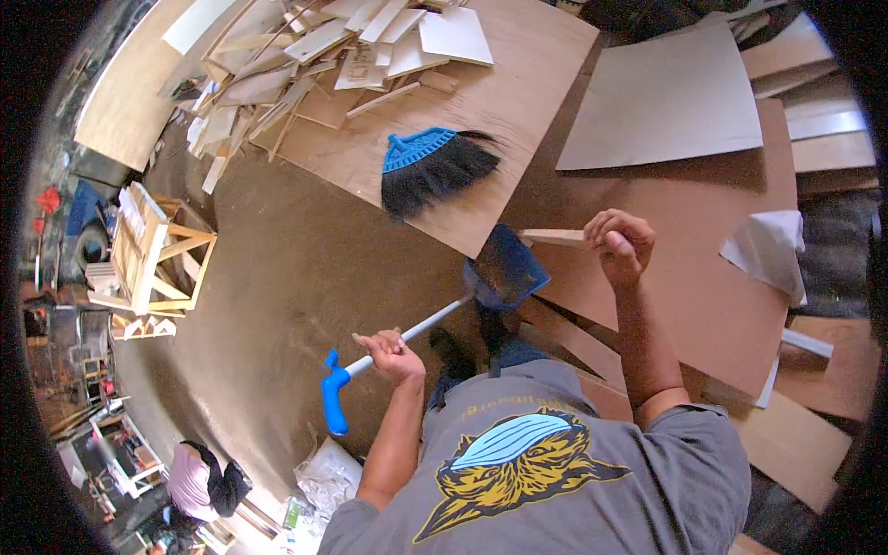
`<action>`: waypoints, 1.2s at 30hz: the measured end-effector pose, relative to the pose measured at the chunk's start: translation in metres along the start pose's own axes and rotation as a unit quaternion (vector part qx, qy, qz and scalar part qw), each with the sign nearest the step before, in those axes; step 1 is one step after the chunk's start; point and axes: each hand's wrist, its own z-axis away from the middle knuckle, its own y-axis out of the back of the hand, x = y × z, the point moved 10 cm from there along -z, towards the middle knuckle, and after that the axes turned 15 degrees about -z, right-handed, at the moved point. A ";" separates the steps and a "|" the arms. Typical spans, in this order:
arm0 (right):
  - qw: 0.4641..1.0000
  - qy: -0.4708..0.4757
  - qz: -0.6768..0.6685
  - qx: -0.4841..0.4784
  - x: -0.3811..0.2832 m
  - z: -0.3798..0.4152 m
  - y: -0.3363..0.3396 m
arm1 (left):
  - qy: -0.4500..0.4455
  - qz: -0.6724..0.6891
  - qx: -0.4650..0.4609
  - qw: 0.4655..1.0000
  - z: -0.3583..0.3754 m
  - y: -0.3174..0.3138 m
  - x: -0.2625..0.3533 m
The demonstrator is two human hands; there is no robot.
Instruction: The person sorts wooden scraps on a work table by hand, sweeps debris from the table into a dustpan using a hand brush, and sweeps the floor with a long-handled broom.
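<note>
My left hand (pixel 393 356) is closed around the white pole of a long-handled dustpan (pixel 504 268). Its blue scoop is near my feet, and the blue hooked end of the pole sticks out past my hand at lower left. A short piece of pale wood (pixel 555 237) runs left from my right hand (pixel 620 245), whose fingers are curled round its end. Ahead, a broom head (pixel 430 171) with a blue top and black bristles lies on a plywood sheet (pixel 504 190); no handle shows on it.
Wood offcuts (pixel 370 42) are heaped at the far end of the plywood. A large pale panel (pixel 666 97) lies over brown boards (pixel 684 277) at right. To the left, a wooden frame (pixel 166 254) stands on the floor. White plastic bags (pixel 328 476) are by my left elbow.
</note>
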 end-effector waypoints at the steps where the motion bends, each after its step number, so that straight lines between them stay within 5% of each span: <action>1: 1.000 0.003 0.008 0.015 -0.009 0.004 0.009 | 0.003 0.001 -0.011 1.000 0.002 -0.010 -0.001; 15: 0.969 0.186 0.029 0.160 -0.119 0.021 0.155 | -0.022 0.028 -0.125 0.992 0.029 -0.170 0.009; 36: 0.916 0.296 0.033 0.269 -0.142 -0.111 0.347 | -0.042 0.054 -0.136 0.988 0.003 -0.471 0.032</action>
